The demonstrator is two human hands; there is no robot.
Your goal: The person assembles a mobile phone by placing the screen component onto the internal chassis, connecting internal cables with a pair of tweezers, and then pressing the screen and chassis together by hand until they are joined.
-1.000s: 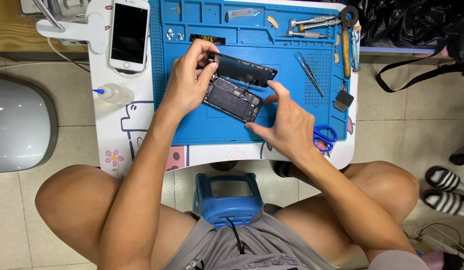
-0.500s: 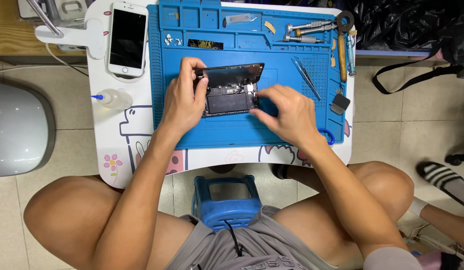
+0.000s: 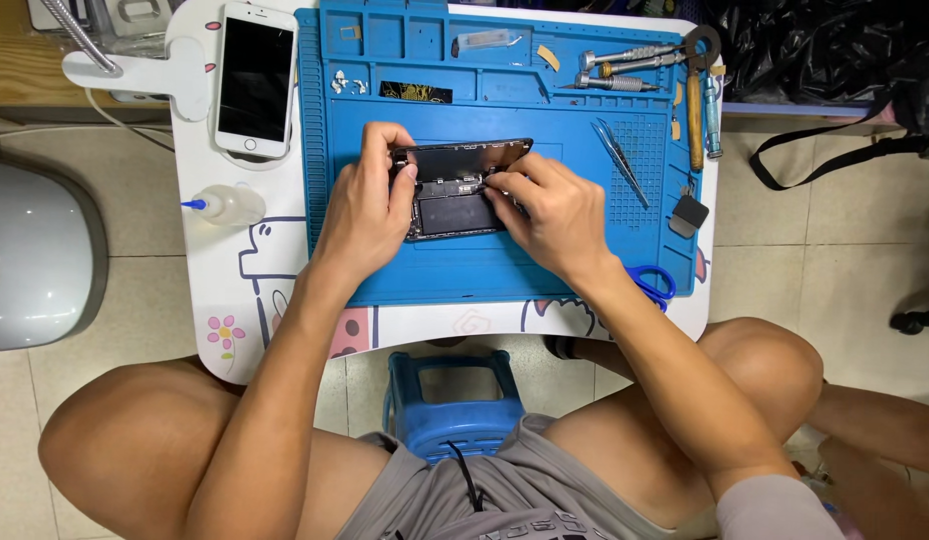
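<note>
An opened smartphone (image 3: 453,205) lies on the blue repair mat (image 3: 485,275), its dark innards showing and its screen panel (image 3: 465,155) lifted along the far edge. My left hand (image 3: 365,205) grips the phone's left side, thumb on the body and fingers up at the screen's corner. My right hand (image 3: 555,215) rests on the phone's right part, fingertips pressing on the internals near the hinge line. I cannot tell whether a small tool is between those fingers.
A second white phone (image 3: 255,80) lies face up at the table's left. A small squeeze bottle (image 3: 225,205) sits below it. Tweezers (image 3: 620,160), screwdrivers (image 3: 625,65), a scraper (image 3: 690,215) and blue scissors (image 3: 653,285) line the mat's right side. A blue stool (image 3: 455,400) stands between my knees.
The phone has been turned from tilted to square on the mat. Both hands closed in on it, and my right hand moved from its lower right corner onto its internals.
</note>
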